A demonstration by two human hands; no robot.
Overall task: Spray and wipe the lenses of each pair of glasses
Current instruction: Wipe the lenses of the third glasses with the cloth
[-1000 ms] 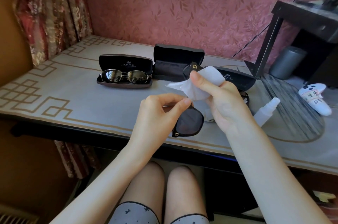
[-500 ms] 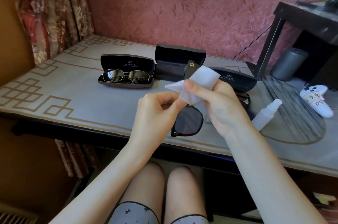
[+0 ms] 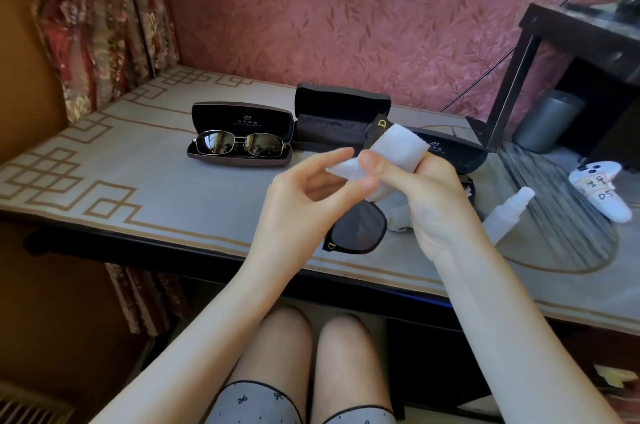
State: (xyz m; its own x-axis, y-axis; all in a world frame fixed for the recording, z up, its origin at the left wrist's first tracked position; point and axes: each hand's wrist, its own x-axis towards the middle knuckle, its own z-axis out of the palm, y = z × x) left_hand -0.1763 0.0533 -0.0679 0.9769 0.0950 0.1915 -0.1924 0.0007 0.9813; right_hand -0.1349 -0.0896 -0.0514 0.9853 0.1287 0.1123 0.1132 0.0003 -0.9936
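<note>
I hold a pair of black sunglasses (image 3: 360, 229) above the table's front edge, one dark lens hanging below my hands and a temple with a gold D sticking up behind. My left hand (image 3: 304, 195) grips the frame from the left with curled fingers, its index finger raised. My right hand (image 3: 426, 202) pinches a white cloth (image 3: 394, 146) over the other lens, thumb on top. That lens is hidden by the cloth. A clear spray bottle (image 3: 509, 212) lies on the table to the right.
Metal-framed sunglasses (image 3: 239, 145) lie in an open brown case at the left. An empty open black case (image 3: 339, 119) stands behind my hands; a third case (image 3: 450, 150) is behind my right hand. A white controller (image 3: 602, 191), grey cylinder (image 3: 547, 119) and black stand occupy the right.
My right thumb has slid the cloth leftward over the lens. My left index finger has lifted off and straightened. The sunglasses stay in about the same place.
</note>
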